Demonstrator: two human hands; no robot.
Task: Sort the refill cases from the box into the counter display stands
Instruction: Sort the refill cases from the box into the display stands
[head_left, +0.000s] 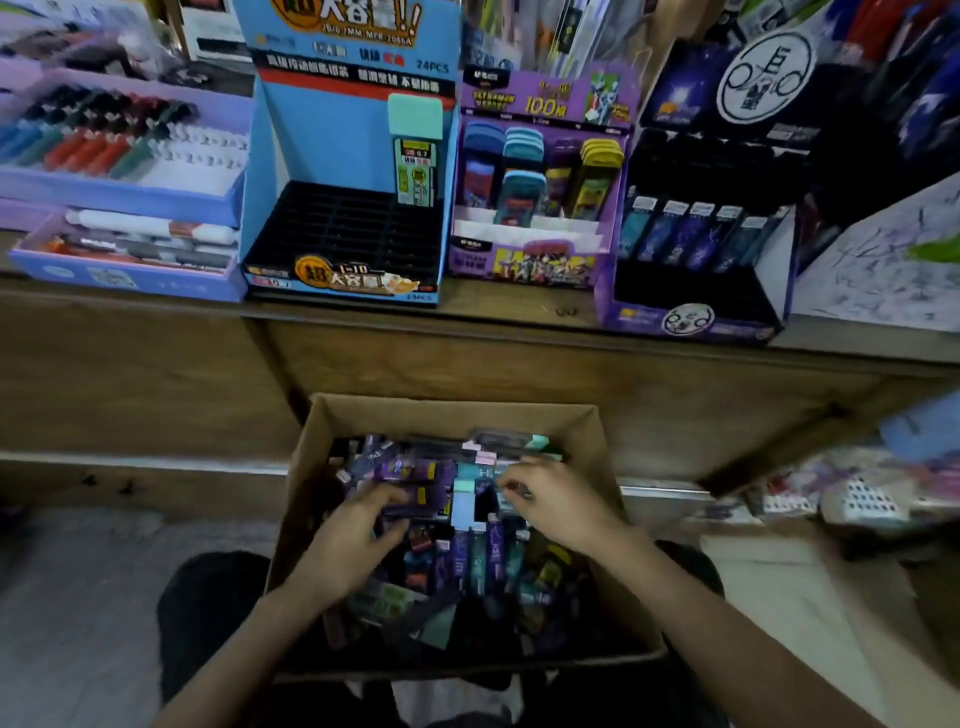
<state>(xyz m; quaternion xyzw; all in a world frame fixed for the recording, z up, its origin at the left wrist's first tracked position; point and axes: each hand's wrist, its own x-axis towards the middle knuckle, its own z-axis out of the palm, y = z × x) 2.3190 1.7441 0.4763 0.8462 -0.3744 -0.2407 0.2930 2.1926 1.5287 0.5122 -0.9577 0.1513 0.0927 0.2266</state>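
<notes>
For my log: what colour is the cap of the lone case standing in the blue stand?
Mint green cap, clearest in head view.

Three display stands: the blue stand (322, 156), with a purple stand (540, 260) and a dark stand (691, 312) right of it. It holds one refill case (415, 166); one box (452, 415) lies below.

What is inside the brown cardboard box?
Many small refill cases lie jumbled in the box, mostly purple, some teal and pink. The left hand grips a purple case; the right hand reaches among them. Lower layers and the box floor are covered.
</notes>
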